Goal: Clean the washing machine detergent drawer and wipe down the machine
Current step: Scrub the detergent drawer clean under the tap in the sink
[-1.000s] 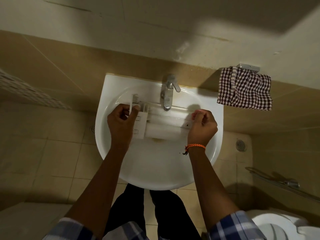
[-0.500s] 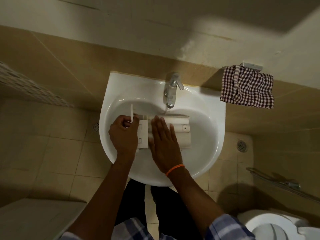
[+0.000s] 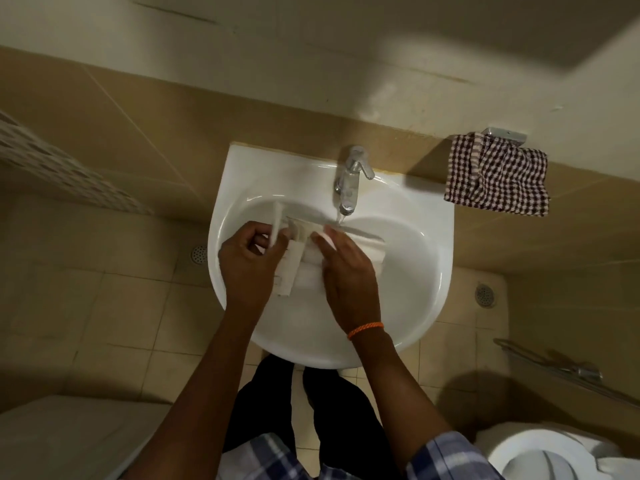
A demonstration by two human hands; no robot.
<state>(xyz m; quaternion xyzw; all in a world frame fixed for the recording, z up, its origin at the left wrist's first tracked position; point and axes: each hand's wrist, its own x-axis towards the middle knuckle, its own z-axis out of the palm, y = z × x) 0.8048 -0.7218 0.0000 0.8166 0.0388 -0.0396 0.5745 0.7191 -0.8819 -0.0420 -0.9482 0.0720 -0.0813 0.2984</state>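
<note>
The white detergent drawer (image 3: pixel 294 268) lies in the white sink (image 3: pixel 415 271) under the chrome tap (image 3: pixel 349 185), from which water runs. My left hand (image 3: pixel 249 265) grips the drawer's left front end, with a thin white brush handle (image 3: pixel 276 223) sticking up between its fingers. My right hand (image 3: pixel 346 271) lies flat on top of the drawer body with its fingers straight and pointing toward the tap. The middle of the drawer is hidden under that hand.
A checked cloth (image 3: pixel 498 174) hangs on a wall holder right of the sink. A toilet (image 3: pixel 540 455) is at the lower right, a metal grab rail (image 3: pixel 561 368) above it. Floor drains (image 3: pixel 199 254) sit on either side. A pale surface (image 3: pixel 69 438) fills the lower left.
My right hand let go of the drawer's right end, opened and moved left onto the drawer body. The drawer shifted left and tilted in the sink; the left hand kept its grip.
</note>
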